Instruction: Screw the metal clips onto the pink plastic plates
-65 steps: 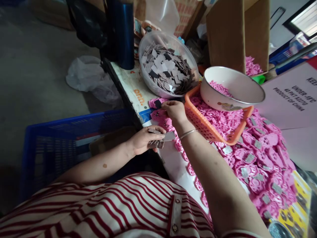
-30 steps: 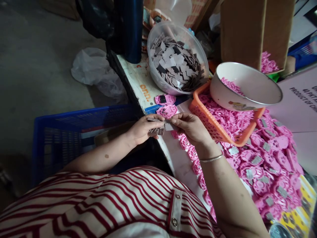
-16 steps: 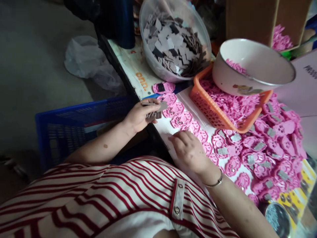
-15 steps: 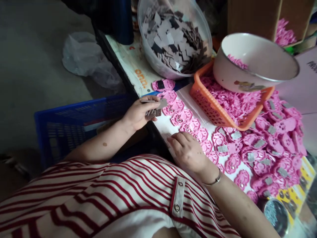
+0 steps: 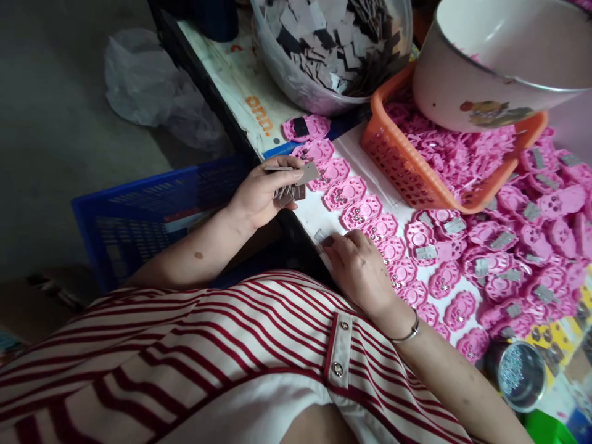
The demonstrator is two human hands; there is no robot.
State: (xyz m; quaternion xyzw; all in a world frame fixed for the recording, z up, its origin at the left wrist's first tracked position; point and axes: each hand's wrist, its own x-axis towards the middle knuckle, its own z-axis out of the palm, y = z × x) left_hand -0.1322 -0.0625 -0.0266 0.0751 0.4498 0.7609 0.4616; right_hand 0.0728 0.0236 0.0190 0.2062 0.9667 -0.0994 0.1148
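Observation:
My left hand is closed round a bunch of small thin grey plates, which fan out between thumb and fingers. My right hand rests at the near table edge with its fingers curled and pressed together. Just beyond its fingertips a small greyish, clear-looking piece shows; whether the fingers grip it is hidden. Between and past my hands runs a slanting row of pink plastic parts, several with small shiny metal bits. At the row's far end, one pink part has a black square on it.
An orange basket of small pink pieces stands behind the row, with a white enamel pot on it. A clear tub holds many plates. To the right are heaped pink parts and a metal cup. A blue crate sits left.
The view has shifted, so the table things appear larger and higher. My right hand has shifted slightly, and the greyish piece by its fingertips shows more clearly. My left hand keeps its plates.

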